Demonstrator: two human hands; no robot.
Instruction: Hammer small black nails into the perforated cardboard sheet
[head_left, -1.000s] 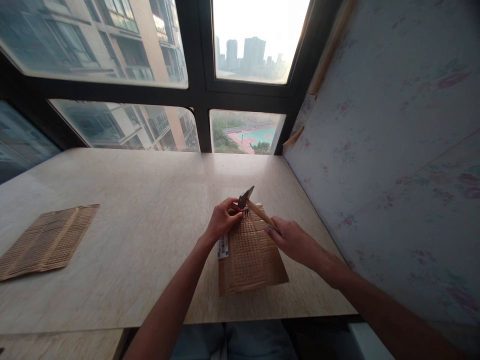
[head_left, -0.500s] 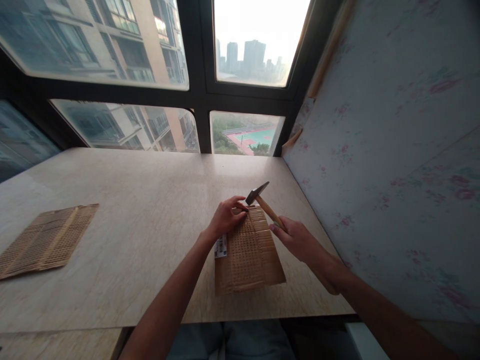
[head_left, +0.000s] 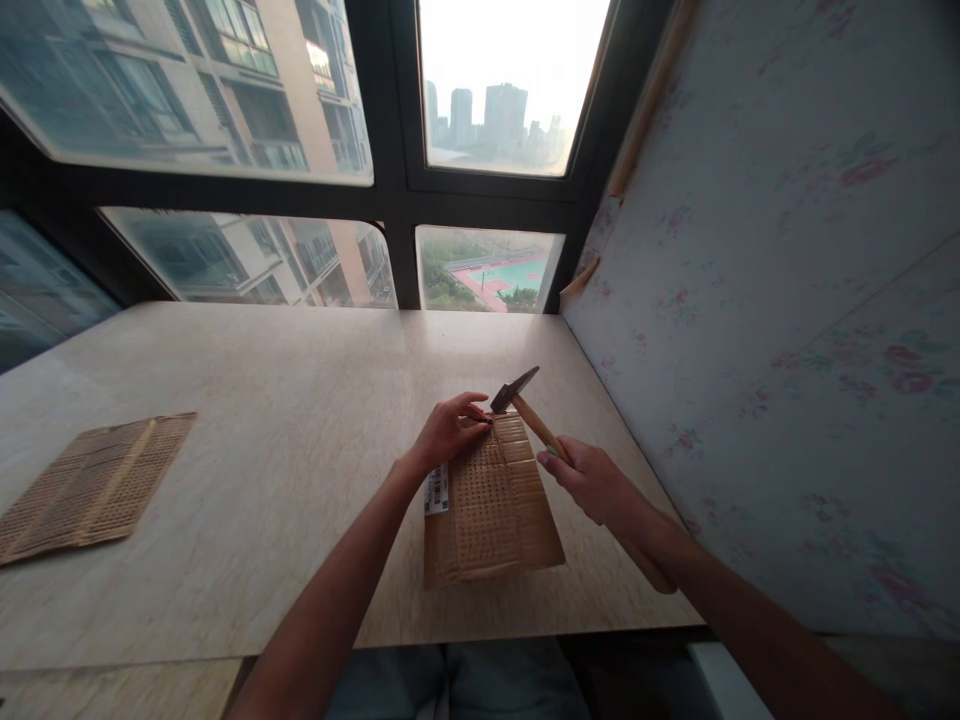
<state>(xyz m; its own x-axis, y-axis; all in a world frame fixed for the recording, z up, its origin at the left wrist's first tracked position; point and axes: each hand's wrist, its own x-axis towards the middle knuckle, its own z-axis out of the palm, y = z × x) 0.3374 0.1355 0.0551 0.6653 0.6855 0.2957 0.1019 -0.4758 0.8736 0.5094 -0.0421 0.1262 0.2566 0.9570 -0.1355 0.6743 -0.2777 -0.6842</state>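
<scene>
A piece of brown cardboard, with rows of small holes across its face and a white printed label at its left edge, lies on the counter. At its far edge my left hand is closed in a pinch on what looks like a small dark nail, mostly hidden by the fingers. My right hand is wrapped round the wooden handle of a hammer. The hammer's metal head is right beside my left fingertips, just over the cardboard's far edge; whether it touches the nail I cannot tell.
Another sheet of corrugated cardboard lies at the left on the pale marbled counter. Dark-framed windows rise behind the counter. A wall with flowered paper runs close along the right side. The counter's front edge is near my legs.
The view has shifted slightly. Both hands, the hammer and the cardboard keep nearly the same places relative to each other.
</scene>
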